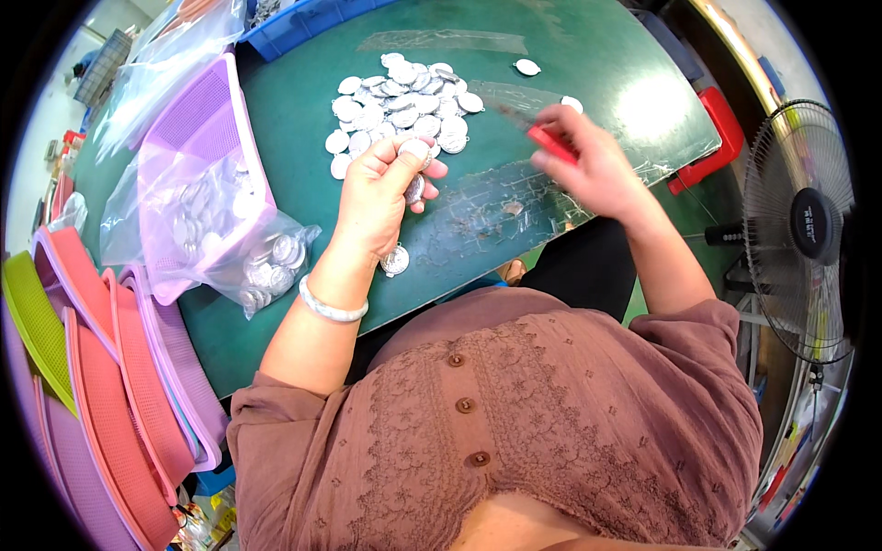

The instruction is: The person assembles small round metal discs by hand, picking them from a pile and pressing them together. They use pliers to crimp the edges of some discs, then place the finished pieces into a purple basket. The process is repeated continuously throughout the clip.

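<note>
My left hand (381, 188) is closed around several silver round metal discs. One disc (415, 149) is pinched under the thumb, and another shows below it between the fingers. My right hand (593, 165), partly blurred, grips a red-handled tool (554, 145). Its thin end points left and is too smeared to tell its kind. Beyond my left hand lies a heap of similar silver discs (404, 106) with small tabs on their rims. A single disc (395, 261) rests by my left wrist. Two more lie apart at the far right, one (526, 67) alone and one (571, 104) just beyond my right hand.
On the green table (303, 101), a purple basket (241, 119) stands left, with a clear bag of discs (276, 262) over its near end. A blue crate (303, 28) sits at the far edge. Stacked baskets (106, 386) are lower left; a fan (799, 230) stands right.
</note>
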The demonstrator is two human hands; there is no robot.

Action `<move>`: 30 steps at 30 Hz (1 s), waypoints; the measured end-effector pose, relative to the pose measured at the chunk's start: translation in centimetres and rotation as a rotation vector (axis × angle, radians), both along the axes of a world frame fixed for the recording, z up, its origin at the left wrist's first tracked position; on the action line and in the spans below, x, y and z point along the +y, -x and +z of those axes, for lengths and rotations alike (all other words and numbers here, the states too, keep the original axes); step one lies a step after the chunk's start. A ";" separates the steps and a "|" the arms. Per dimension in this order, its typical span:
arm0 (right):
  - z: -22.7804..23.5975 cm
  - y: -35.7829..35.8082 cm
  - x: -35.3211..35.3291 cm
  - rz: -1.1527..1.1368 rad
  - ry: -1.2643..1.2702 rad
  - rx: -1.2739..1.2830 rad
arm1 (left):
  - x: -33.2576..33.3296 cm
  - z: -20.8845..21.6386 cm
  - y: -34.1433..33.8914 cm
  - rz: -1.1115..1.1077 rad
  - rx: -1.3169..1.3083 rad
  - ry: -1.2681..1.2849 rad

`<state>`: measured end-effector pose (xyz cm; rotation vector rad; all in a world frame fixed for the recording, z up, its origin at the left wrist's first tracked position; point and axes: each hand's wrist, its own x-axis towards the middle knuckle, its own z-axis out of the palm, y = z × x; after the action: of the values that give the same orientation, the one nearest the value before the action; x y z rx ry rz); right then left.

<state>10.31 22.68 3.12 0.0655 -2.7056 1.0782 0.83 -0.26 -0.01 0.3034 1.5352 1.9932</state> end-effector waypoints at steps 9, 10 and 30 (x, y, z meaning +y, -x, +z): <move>-3.5 -0.2 10.8 -0.651 -0.412 -0.010 | 0.0 0.0 0.3 -0.058 -0.141 -0.159; -4.0 -0.2 11.5 -0.678 -0.488 -0.003 | 0.0 0.0 0.3 -0.067 -0.148 -0.167; -3.9 5.5 -3.5 0.041 -0.244 0.208 | 0.0 -0.3 0.8 -0.105 -0.273 -0.346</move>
<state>4.78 19.23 -0.78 0.2598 -2.6396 0.7024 -0.01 -0.23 -0.34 0.2318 0.9874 2.1117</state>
